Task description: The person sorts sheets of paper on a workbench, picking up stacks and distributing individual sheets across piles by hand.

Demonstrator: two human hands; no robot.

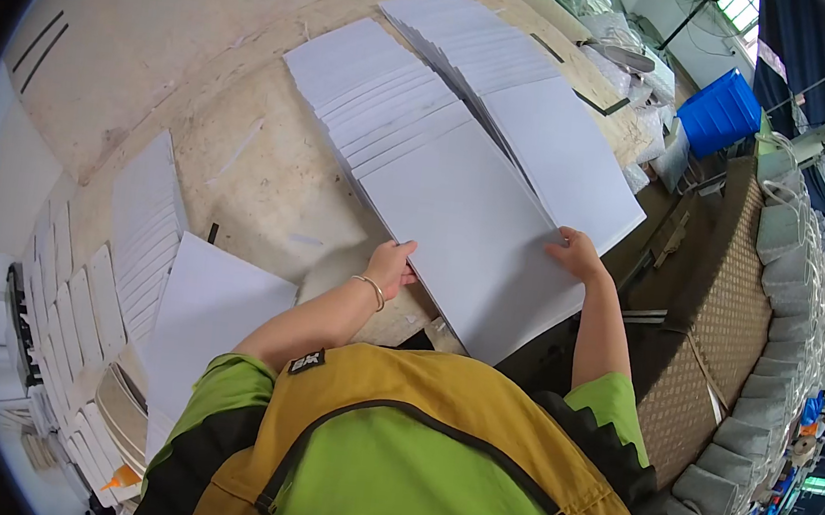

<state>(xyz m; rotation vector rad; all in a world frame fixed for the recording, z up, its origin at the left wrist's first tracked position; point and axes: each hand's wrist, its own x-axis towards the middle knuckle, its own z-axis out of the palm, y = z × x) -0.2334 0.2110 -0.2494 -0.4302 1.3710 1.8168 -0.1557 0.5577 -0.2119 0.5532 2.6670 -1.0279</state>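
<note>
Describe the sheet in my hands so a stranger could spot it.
On the pale table, two fanned stacks lie side by side. The sheet tops the left one's near end; it alone has the left hand and right hand on opposite edges.

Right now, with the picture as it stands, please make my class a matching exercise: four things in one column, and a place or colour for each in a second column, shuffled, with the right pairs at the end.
Column one
1. Left hand
2. Right hand
3. Apron
4. Bin

Column two
A. At the right edge of the front white sheet
B. Blue, in the upper right of the view
C. At that sheet's left edge, with a bangle at the wrist
D. Mustard yellow, worn over a green shirt

Right pairs: 1-C, 2-A, 3-D, 4-B
</note>
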